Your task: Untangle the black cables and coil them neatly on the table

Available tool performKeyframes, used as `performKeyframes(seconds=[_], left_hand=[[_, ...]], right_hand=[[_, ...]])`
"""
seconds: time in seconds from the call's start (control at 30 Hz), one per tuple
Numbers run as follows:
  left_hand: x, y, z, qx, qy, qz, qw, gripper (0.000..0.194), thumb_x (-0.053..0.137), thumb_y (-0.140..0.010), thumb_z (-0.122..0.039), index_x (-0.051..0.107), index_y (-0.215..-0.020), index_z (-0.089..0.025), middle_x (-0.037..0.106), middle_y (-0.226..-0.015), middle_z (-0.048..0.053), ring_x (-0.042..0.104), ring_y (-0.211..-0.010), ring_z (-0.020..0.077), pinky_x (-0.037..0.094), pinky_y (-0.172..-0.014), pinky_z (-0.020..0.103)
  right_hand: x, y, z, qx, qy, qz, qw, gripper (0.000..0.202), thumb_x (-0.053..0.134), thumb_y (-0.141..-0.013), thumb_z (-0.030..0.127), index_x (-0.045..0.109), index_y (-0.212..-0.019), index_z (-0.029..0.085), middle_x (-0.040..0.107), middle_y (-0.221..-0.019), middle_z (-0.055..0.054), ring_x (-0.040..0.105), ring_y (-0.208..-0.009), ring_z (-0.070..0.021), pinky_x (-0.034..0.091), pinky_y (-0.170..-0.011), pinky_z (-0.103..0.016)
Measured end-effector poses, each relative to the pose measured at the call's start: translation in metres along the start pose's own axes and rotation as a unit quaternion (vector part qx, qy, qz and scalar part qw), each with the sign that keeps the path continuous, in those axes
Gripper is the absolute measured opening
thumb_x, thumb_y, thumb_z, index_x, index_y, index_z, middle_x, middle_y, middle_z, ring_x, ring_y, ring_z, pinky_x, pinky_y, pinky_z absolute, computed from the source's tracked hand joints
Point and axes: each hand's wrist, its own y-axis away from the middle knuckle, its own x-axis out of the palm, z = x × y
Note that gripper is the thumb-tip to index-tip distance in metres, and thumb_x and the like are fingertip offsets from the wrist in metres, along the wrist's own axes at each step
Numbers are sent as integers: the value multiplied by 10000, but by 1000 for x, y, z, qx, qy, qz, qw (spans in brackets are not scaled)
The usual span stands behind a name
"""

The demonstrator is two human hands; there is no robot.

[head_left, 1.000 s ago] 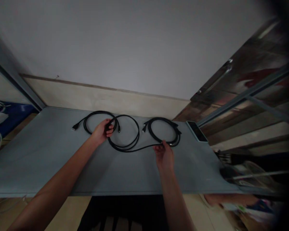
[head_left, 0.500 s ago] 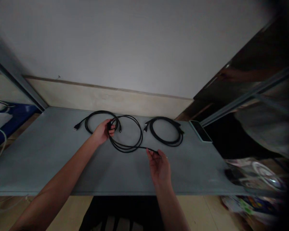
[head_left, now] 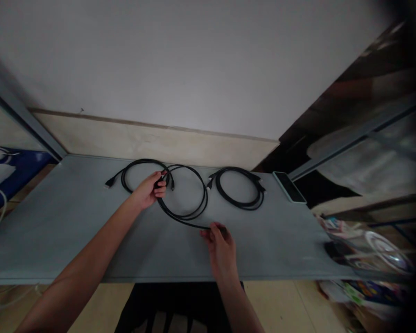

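Above the grey shelf, my left hand [head_left: 150,189] is closed round the gathered side of a looped black cable [head_left: 205,196]. My right hand [head_left: 221,243] pinches the same cable further along, low and to the right of its loops. Behind and left of my left hand lies a second coiled black cable [head_left: 142,161], its plug pointing left and its other end near my left fingers. A third coiled black cable [head_left: 229,199] rests to the right, beyond my right hand, touching neither hand.
The grey shelf [head_left: 55,231] meets a pale wall at its back. A phone-like device [head_left: 289,187] lies near the right end, beside a metal post. A blue surface [head_left: 31,164] with a white cable stands at the left. Blurred items fill the lower right.
My right hand has moved slightly left and toward me, drawing the cable with it. The held loops have widened a little to the right. My left hand stays nearly in place.
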Motion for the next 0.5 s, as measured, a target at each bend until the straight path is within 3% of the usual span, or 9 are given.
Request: performKeyframes(seconds=[0.13,0.2,0.3,0.37,0.5], left_hand=[[-1,0,0,-37,8,26,999,116,532,-954,-236,588,-1030,-169,361,-575,-77,261,-348,36,174,-347,140],[-3,-1,-1,-67,9,30,997,157,483,-968,-269,594,-997,-162,338,-549,-81,236,-329,40,169,-332,147],[-6,-3,-1,-99,-4,14,995,280,402,-986,-345,595,-919,-154,298,-506,-87,222,-308,55,200,-317,165],[-8,-5,-1,-103,-11,-4,995,330,379,-989,-389,572,-850,-160,299,-497,-83,244,-308,62,241,-318,176],[-10,-6,0,-96,-17,-16,995,303,391,-974,-387,521,-798,-177,375,-532,-59,291,-324,71,249,-312,183]], right_hand=[[6,-42,8,-86,130,22,987,289,767,-733,427,690,-880,190,647,-783,-11,614,-651,-146,574,-724,-350],[14,-64,13,-163,254,39,953,298,738,-739,447,702,-871,182,664,-884,-60,631,-789,-190,550,-770,-366],[27,-91,23,-243,332,-4,911,308,714,-725,453,675,-885,192,658,-1026,-95,608,-1006,-239,514,-851,-381],[36,-104,28,-208,315,2,926,318,666,-754,475,642,-918,203,666,-999,-71,620,-964,-230,518,-803,-364],[50,-115,34,-87,234,35,968,312,599,-794,465,578,-972,209,682,-909,-17,591,-659,-148,461,-561,-267]])
